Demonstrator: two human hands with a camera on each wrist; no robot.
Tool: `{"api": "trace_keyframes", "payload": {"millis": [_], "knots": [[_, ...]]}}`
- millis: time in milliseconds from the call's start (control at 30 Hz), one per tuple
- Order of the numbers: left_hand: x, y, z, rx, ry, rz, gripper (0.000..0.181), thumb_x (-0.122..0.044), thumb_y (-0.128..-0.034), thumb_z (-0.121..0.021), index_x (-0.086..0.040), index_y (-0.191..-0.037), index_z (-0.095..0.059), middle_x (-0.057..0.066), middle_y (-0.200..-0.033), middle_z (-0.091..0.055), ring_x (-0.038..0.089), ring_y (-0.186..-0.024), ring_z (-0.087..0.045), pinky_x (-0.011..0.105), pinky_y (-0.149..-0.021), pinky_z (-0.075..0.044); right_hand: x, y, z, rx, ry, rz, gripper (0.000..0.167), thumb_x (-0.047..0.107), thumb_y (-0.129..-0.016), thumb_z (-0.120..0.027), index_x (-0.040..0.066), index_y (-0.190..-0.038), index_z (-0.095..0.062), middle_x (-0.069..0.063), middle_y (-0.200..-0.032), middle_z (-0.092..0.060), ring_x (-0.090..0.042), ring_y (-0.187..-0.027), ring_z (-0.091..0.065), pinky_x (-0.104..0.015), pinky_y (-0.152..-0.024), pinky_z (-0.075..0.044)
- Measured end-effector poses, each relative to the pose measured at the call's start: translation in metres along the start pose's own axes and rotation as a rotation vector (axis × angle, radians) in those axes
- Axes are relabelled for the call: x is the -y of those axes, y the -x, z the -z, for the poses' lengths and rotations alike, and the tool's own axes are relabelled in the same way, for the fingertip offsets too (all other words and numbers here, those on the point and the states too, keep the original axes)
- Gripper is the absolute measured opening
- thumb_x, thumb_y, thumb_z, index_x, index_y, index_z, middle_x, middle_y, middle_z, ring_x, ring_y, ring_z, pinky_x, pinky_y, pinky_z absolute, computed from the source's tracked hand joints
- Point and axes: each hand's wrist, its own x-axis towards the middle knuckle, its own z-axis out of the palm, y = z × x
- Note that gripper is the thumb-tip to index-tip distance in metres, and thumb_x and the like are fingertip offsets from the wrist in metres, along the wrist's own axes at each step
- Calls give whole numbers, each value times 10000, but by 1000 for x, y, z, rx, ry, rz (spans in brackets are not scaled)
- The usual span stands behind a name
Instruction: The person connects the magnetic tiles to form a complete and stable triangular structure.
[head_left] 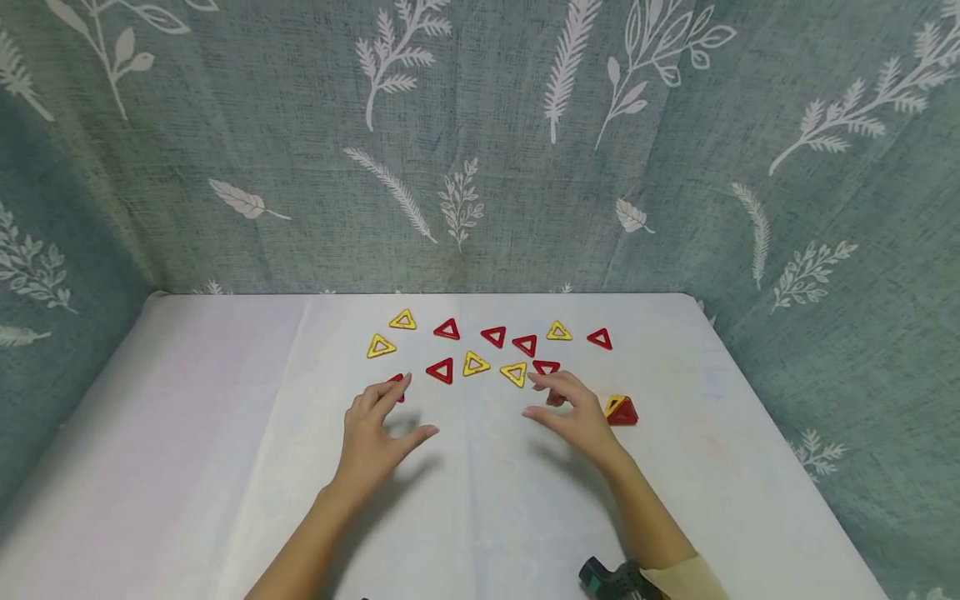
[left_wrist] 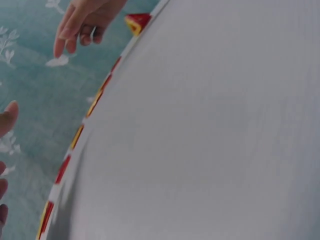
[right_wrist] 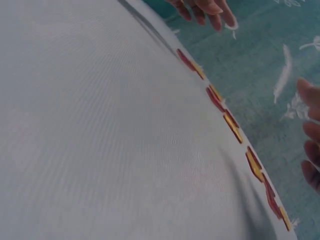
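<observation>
Left hand up, thumb spread wide from fingers. Right hand up too, thumb and index apart, other fingers loosely bent. Thumbs point inward, hands apart. Left forearm and right forearm slant inward.

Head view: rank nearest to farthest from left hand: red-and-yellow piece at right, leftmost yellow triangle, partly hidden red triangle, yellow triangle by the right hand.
1. Partly hidden red triangle: behind the left hand as seen.
2. Leftmost yellow triangle: farther back on the table.
3. Yellow triangle by the right hand: off to the right.
4. Red-and-yellow piece: far right, past the right hand.
</observation>
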Motion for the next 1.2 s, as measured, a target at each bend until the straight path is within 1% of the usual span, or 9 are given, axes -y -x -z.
{"api": "trace_keyframes", "payload": {"millis": [100, 267, 467, 633, 767, 900, 1033, 1100, 1200], "knots": [[7, -1, 7, -12, -13, 21, 773, -177, -588, -895, -70, -1287, -584, 138, -1091, -565, 295, -985, -474, 468, -872, -302, 0, -7, -6, 15, 12, -9, 487, 158, -780, -775, 80, -1234, -620, -109, -1076, -613, -243, -859, -551, -323, -759, -496], [14, -5, 16, 8, -54, 107, 781, -193, -622, -880, -52, -1316, -549, 160, -1153, -538, 327, -1017, -461, 494, -895, -281, -6, -19, -16, 23, 25, 9, 494, 187, -787, -772, 98, -1247, -615, -104, -1086, -612, -198, -867, -531, -302, -769, -481], [26, -12, 24, 28, -121, 214, 826, -212, -660, -855, -7, -1363, -472, 201, -1225, -479, 385, -1092, -418, 541, -944, -253, -7, -28, -27, 45, 1, 37, 503, 147, -783, -769, 42, -1245, -603, -158, -1092, -614, -304, -904, -556, -332, -784, -483], [37, -16, 20, 88, -139, 308, 843, -259, -695, -836, -19, -1395, -433, 198, -1253, -455, 386, -1153, -389, 551, -987, -232, -11, -34, -37, 59, 22, 25, 497, 161, -783, -772, 32, -1234, -609, -143, -1093, -623, -309, -978, -565, -429, -823, -492], [46, -17, 11, 118, -170, 387, 800, -295, -732, -804, -30, -1393, -441, 181, -1254, -451, 366, -1172, -378, 531, -1000, -236, -15, -44, -47, 66, 36, 38, 481, 163, -776, -778, 31, -1213, -626, -140, -1093, -633, -268, -1031, -549, -435, -848, -482], [50, -18, 3, 96, -191, 398, 748, -291, -738, -792, -22, -1362, -480, 182, -1246, -448, 362, -1167, -372, 517, -993, -246, -15, -55, -58, 71, 40, 78, 470, 154, -758, -790, 15, -1182, -643, -143, -1103, -640, -265, -1018, -551, -430, -839, -479], [52, -18, -1, 88, -250, 361, 678, -303, -745, -781, -22, -1311, -538, 186, -1252, -438, 359, -1160, -364, 515, -981, -258, -14, -64, -71, 72, 67, 97, 482, 152, -746, -797, 11, -1181, -644, -136, -1087, -640, -287, -1002, -542, -431, -846, -454], [53, -18, -3, 89, -288, 339, 630, -318, -756, -769, -25, -1277, -570, 187, -1248, -448, 358, -1151, -374, 516, -967, -269, -14, -70, -78, 82, 107, 77, 490, 178, -754, -794, 32, -1195, -641, -111, -1090, -630, -271, -1031, -525, -421, -862, -442], [55, -20, -3, 98, -319, 323, 565, -327, -777, -750, -33, -1236, -601, 180, -1241, -459, 353, -1147, -377, 511, -952, -273, -14, -78, -90, 112, 234, 45, 488, 264, -780, -777, 83, -1213, -641, -74, -1114, -597, -240, -1091, -491, -385, -888, -441]]}}
